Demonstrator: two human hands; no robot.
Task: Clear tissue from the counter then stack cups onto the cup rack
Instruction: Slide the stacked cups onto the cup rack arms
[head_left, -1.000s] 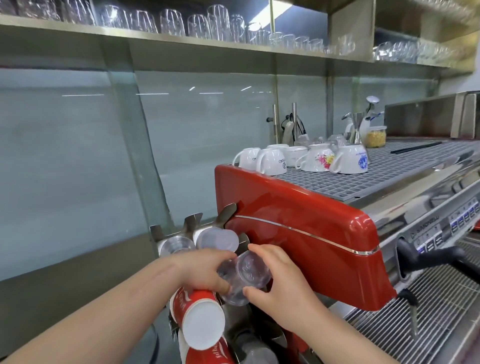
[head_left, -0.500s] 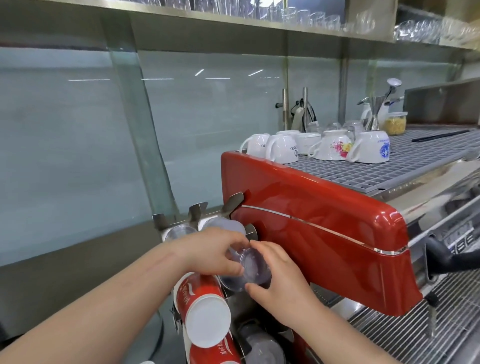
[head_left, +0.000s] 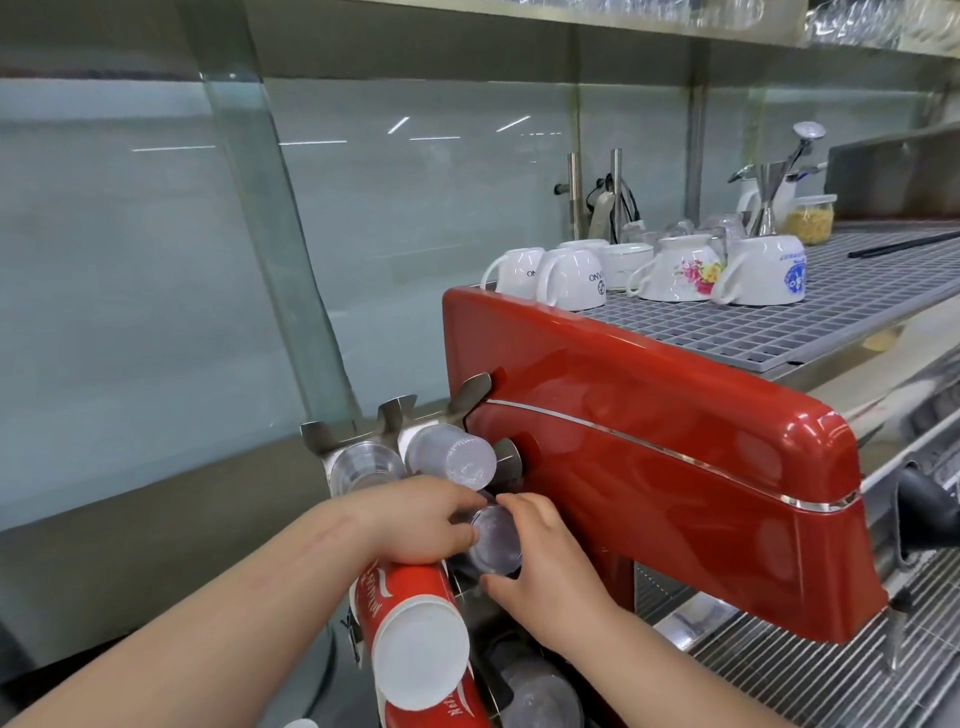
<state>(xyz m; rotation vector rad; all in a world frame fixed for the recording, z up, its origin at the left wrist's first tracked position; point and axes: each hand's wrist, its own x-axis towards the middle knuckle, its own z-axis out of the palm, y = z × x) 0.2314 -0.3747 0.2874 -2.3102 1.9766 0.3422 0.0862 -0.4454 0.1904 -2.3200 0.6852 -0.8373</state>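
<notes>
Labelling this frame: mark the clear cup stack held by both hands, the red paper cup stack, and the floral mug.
clear cup stack (head_left: 493, 540): head view, round base facing the camera.
red paper cup stack (head_left: 421, 657): head view, white bottom disc.
floral mug (head_left: 680, 273): head view, painted side.

Both forearms are bare to the lower frame edge; no sleeve, glove, watch or ring is visible. The left hand (head_left: 421, 519) and right hand (head_left: 545, 566), just left of the red coffee machine (head_left: 649, 467), have short, unpainted fingernails. Faint linear marks run along the left forearm.
</notes>
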